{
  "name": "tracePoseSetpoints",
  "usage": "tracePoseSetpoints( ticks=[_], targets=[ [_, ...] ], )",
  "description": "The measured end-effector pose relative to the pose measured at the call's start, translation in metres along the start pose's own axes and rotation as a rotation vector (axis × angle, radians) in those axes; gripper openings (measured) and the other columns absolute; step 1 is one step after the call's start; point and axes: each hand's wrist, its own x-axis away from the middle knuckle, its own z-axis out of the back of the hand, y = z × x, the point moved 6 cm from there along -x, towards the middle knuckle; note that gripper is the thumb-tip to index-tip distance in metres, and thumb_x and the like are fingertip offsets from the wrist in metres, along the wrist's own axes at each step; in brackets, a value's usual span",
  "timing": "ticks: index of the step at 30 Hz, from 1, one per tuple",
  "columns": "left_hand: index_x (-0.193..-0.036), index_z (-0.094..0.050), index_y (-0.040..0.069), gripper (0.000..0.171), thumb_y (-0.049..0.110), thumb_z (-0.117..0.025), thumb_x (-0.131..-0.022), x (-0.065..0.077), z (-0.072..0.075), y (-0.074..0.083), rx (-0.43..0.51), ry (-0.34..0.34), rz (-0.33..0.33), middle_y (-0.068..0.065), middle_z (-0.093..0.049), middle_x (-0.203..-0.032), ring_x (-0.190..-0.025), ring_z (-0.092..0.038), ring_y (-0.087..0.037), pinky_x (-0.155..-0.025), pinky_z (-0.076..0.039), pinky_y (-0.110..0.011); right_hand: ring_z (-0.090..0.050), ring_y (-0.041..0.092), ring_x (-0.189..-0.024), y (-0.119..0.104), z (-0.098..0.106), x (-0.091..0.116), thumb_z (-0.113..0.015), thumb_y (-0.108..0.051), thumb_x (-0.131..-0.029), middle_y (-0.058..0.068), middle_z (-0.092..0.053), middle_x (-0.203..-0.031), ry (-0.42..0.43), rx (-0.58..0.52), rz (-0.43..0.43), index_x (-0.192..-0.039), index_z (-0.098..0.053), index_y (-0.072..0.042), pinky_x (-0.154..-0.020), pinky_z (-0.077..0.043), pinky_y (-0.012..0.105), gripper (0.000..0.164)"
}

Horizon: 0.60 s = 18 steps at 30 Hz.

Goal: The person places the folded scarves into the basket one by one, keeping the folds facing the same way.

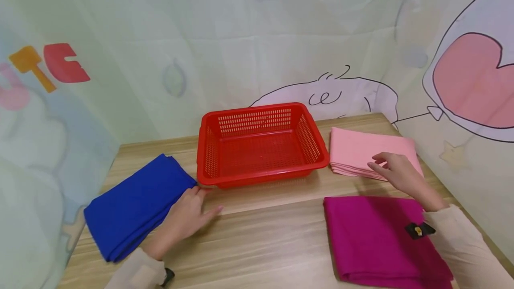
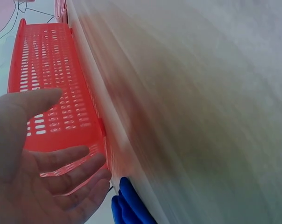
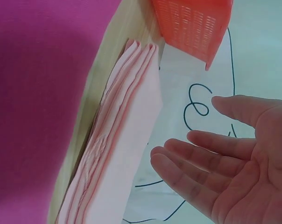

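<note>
My left hand (image 1: 186, 213) is beside the near left corner of a red plastic basket (image 1: 263, 176), fingers fairly straight and thumb spread. A folded blue cloth (image 1: 136, 204) lies on the table just left of that hand. In the left wrist view the fingers (image 2: 71, 184) overlap the basket's side and hold nothing. My right hand (image 1: 397, 173) hovers over a folded pink cloth (image 1: 353, 144), fingers loosely bent, with nothing in them. The right wrist view shows the layered folds of the pink cloth (image 3: 127, 140) beside the spread fingers. Nearer, a folded magenta cloth (image 1: 377, 240) lies below my right forearm.
The basket stands at the back of the wooden table (image 1: 261, 244), its slotted inside bare. A printed fabric backdrop (image 1: 225, 57) rises behind and along both sides of the table. The pink cloth sits close to the basket's right side.
</note>
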Motion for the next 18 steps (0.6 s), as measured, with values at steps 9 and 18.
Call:
tracePoseSetpoints(
  ticks=[9, 18],
  targets=[
    [-0.103, -0.063, -0.007, 0.017, 0.002, -0.064, -0.089, -0.002, 0.016, -0.017, 0.070, 0.010, 0.042, -0.015, -0.062, -0.093, -0.086, -0.060, -0.033, -0.074, -0.054, -0.048, -0.069, 0.037, -0.078, 0.011, -0.002, 0.010, -0.068, -0.011, -0.095, 0.028, -0.069, -0.096, 0.008, -0.004, -0.005, -0.110, -0.063, 0.017, -0.073, -0.055, 0.054, 0.032],
    [-0.117, -0.058, -0.015, 0.022, -0.005, -0.054, -0.098, -0.007, 0.029, -0.025, 0.151, 0.103, 0.068, -0.023, -0.064, -0.101, -0.093, -0.064, -0.038, -0.078, -0.054, -0.052, -0.069, 0.036, -0.080, 0.014, -0.004, 0.018, -0.073, -0.008, -0.090, 0.027, -0.070, -0.094, 0.011, 0.012, 0.028, -0.105, -0.065, 0.016, -0.069, -0.056, 0.049, 0.029]
  ],
)
